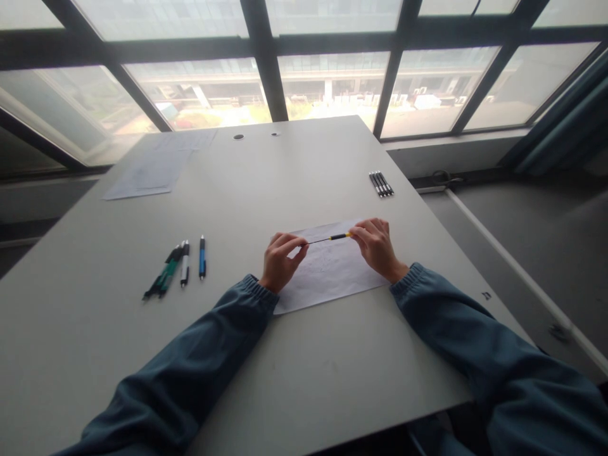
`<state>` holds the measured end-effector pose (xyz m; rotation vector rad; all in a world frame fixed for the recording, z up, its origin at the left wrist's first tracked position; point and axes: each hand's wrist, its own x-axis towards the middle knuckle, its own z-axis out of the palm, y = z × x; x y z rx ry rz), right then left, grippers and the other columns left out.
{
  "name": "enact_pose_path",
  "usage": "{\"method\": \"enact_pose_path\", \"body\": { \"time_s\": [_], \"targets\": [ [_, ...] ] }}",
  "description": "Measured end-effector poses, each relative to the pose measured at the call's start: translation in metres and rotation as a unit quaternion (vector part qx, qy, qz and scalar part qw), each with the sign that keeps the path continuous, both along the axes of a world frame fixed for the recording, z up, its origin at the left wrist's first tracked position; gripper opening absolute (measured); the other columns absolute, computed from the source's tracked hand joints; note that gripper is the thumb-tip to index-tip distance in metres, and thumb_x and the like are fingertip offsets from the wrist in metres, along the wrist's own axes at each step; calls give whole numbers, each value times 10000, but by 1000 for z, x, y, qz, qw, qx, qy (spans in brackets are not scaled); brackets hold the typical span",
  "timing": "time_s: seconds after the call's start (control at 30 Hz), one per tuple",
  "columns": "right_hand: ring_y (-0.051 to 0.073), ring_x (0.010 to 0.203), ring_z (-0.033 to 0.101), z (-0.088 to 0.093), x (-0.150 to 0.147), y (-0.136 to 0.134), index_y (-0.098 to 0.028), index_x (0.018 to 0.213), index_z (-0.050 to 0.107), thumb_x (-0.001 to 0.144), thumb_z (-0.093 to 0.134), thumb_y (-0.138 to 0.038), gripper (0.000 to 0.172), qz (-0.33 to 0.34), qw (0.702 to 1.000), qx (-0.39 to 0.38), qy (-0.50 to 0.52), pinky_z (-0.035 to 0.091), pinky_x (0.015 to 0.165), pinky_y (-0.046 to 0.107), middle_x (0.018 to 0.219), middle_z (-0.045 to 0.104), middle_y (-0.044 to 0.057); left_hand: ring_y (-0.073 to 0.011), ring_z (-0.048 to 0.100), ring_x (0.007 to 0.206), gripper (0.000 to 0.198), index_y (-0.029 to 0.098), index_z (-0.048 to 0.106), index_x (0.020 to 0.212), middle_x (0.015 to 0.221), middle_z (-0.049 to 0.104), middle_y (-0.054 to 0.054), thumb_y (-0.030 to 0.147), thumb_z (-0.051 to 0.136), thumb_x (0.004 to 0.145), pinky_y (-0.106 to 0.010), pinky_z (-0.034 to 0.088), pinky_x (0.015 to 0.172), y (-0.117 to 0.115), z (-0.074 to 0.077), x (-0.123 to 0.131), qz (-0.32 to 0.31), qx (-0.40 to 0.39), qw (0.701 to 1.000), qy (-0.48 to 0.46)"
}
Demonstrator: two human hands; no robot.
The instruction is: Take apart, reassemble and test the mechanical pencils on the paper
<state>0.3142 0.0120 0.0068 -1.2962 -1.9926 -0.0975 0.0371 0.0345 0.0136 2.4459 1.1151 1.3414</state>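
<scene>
Above a sheet of white paper (327,272), my two hands hold a pen in line between them. My right hand (376,246) is closed on the yellow end of a yellow and black pen barrel (339,237). A thin dark rod, looking like a pen refill (319,241), runs from the barrel to my left hand (282,258). The thumb and fingers of that hand pinch its far end, and what else they cover is hidden. Faint marks show on the paper, too blurred to read.
To the left lie a blue pen (202,258), a white pen (185,265) and a heap of green and black pens (166,272). Several black pens (380,183) line up at the right. More papers (152,168) lie far left on the white table (285,183), by the windows.
</scene>
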Motion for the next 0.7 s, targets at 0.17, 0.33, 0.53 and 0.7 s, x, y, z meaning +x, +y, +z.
{"method": "enact_pose_path", "body": {
  "time_s": [0.17, 0.33, 0.53, 0.7],
  "targets": [
    [244, 979, 535, 1, -3, -2, -254, 1003, 672, 1010, 525, -272, 148, 16, 1000, 1, 1, 326, 941, 444, 991, 673, 54, -184, 610, 840, 83, 223, 733, 908, 875, 716, -36, 268, 664, 918, -363, 517, 815, 0, -2, 0, -7, -7, 1000, 7],
    [239, 977, 546, 3, -8, -5, -256, 985, 671, 1009, 540, -280, 135, 30, 1000, 6, -1, 338, 940, 439, 977, 679, 50, -178, 610, 828, 61, 227, 729, 894, 860, 717, -27, 251, 674, 908, -358, 517, 810, 0, -2, 2, -22, -8, 1000, 5],
    [235, 980, 555, 5, -12, -9, -255, 968, 669, 1006, 551, -274, 125, 47, 999, 0, -6, 341, 947, 440, 977, 683, 44, -175, 613, 823, 59, 226, 726, 870, 840, 717, -22, 242, 680, 902, -352, 516, 805, 0, -2, 3, -42, -6, 999, 2],
    [233, 986, 550, 6, -17, -12, -250, 969, 670, 998, 565, -275, 111, 60, 998, -9, -6, 340, 945, 429, 983, 684, 50, -174, 615, 815, 75, 221, 731, 876, 836, 715, -30, 259, 675, 908, -352, 528, 796, -1, -2, 4, -51, -14, 999, 2]
  ]
}}
